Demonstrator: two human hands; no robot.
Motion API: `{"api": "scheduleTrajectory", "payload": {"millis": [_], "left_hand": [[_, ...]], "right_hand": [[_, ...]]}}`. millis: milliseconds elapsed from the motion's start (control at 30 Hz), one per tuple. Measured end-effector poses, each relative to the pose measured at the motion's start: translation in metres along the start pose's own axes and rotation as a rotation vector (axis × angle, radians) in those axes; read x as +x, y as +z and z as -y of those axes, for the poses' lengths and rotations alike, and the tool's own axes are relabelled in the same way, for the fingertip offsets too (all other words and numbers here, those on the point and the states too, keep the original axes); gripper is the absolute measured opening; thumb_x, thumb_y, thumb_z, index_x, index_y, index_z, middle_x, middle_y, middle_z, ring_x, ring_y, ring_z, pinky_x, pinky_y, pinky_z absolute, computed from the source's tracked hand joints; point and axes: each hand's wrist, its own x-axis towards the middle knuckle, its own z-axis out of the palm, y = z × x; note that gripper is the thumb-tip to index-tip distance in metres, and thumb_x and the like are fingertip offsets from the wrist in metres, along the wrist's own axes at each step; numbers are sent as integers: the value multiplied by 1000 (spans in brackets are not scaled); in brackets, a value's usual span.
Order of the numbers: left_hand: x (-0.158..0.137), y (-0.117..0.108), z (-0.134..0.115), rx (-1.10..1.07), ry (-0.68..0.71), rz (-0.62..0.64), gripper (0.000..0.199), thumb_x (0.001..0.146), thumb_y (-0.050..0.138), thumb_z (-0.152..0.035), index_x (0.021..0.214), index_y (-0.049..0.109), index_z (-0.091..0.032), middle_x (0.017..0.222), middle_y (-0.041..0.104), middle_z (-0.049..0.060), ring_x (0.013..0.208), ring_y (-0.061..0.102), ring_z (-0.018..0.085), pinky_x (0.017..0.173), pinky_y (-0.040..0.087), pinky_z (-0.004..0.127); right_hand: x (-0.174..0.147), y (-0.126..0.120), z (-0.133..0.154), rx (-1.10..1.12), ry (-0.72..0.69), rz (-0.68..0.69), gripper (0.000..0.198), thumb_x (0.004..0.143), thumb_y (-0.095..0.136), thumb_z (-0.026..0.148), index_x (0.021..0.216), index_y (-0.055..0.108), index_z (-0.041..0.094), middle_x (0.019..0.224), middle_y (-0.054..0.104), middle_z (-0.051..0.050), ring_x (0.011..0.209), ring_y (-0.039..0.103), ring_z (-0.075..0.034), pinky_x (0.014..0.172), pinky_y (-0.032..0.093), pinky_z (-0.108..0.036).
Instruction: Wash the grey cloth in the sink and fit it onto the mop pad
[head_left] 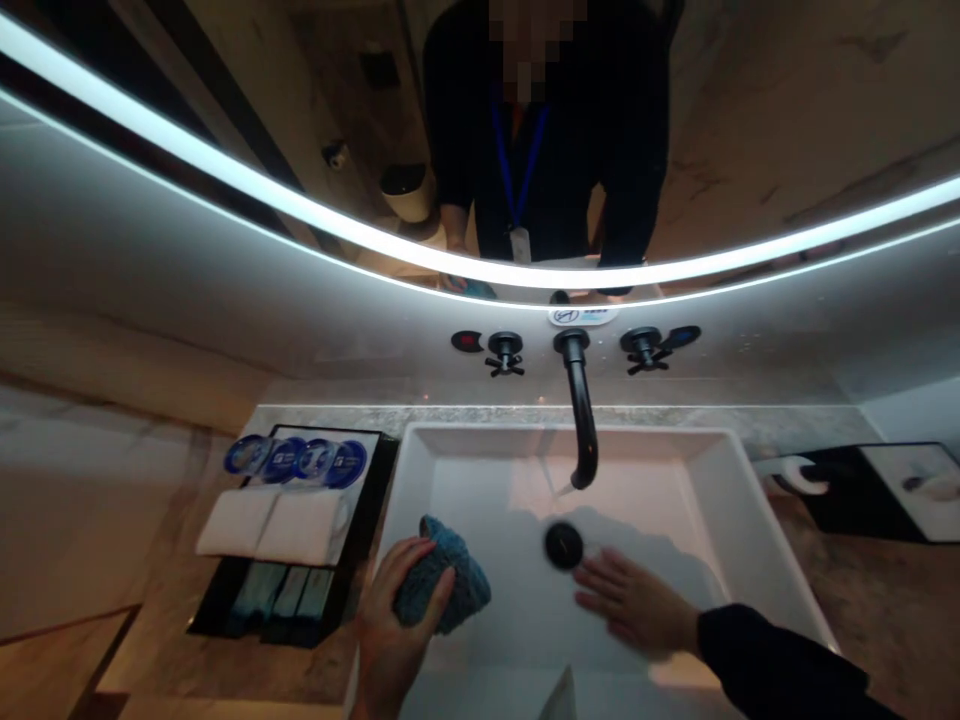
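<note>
Closest to the camera is the left hand (390, 635), with its fingers curled around a fuzzy blue cloth (463, 580). The thumb presses on one side and the other fingers on the far side, and the cloth is all bunched up. I can't tell if it touches the white sink (476, 480).

Pretend the round black plug (564, 546) is the middle of a clock. The cloth is close to 9 o'clock, over the sink. The right hand (637, 603) is at 4 o'clock, palm down, its fingers long and a little apart. It shows nothing in its grip, and its fingertips are just beside the plug. A dark sleeve (780, 655) covers that arm.

The black tap (581, 410) hangs at 12, with one handle (505, 352) at 11 and another handle (645, 350) at 1. Farther out at 9, a black tray (373, 490) holds white towels (300, 525) and round blue packets (346, 463). Way up at 12, the mirror (787, 110) shows a person in dark clothes.
</note>
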Motion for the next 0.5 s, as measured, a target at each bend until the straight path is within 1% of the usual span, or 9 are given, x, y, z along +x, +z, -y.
{"api": "scheduleTrajectory", "payload": {"millis": [67,133,200,233,300,333,400,467,500], "left_hand": [[4,7,-1,-24,2,6,31,76,70,-42,100,68,-23,107,68,7,100,66,25,90,56,39],[7,13,-2,-43,-2,8,32,75,70,-44,99,68,-22,106,68,7,99,67,25,89,57,38],[11,17,-3,-53,-6,13,33,75,70,-45,98,69,-22,105,69,8,99,67,25,89,57,39],[12,19,-3,-51,-10,22,34,74,70,-46,98,69,-22,106,69,8,100,67,26,90,57,40],[15,22,-4,-35,-20,36,36,74,70,-48,98,69,-22,107,69,8,101,67,27,91,56,42],[16,23,-4,-26,-24,41,37,73,70,-49,99,69,-22,108,69,8,101,67,27,92,56,43],[19,22,-6,-12,-30,48,39,72,70,-51,100,69,-23,110,68,8,102,66,28,93,56,43],[21,19,-9,-8,-33,62,41,70,71,-52,100,69,-24,111,69,6,102,66,28,95,55,43],[22,17,-10,-7,-35,71,41,70,71,-53,100,69,-25,111,69,5,102,66,28,96,54,44]], "right_hand": [[-30,3,-23,-164,161,-75,63,95,45,35,151,17,27,151,41,-5,138,40,-24,112,32,-47],[-37,8,-35,-288,356,-199,64,95,44,30,151,16,20,147,46,-11,136,42,-26,110,34,-48],[-18,11,-33,-316,481,-296,63,94,43,25,151,16,16,147,46,-14,138,39,-26,111,33,-49],[1,12,-28,-289,489,-311,62,95,42,25,151,17,16,149,44,-13,139,36,-26,112,32,-49],[51,11,-12,-185,401,-305,62,95,42,31,151,19,16,150,42,-12,142,32,-26,114,30,-50],[80,10,-4,-120,310,-272,63,96,42,38,151,19,16,152,40,-12,142,30,-25,115,29,-50],[135,7,6,-15,147,-226,60,97,36,47,150,24,21,155,35,-8,143,27,-23,117,26,-49],[174,0,1,41,86,-201,51,98,33,50,143,38,29,155,35,-3,144,27,-22,118,22,-50],[184,-5,-8,47,72,-177,46,98,32,51,140,41,34,155,36,1,144,25,-21,118,19,-52]]}}
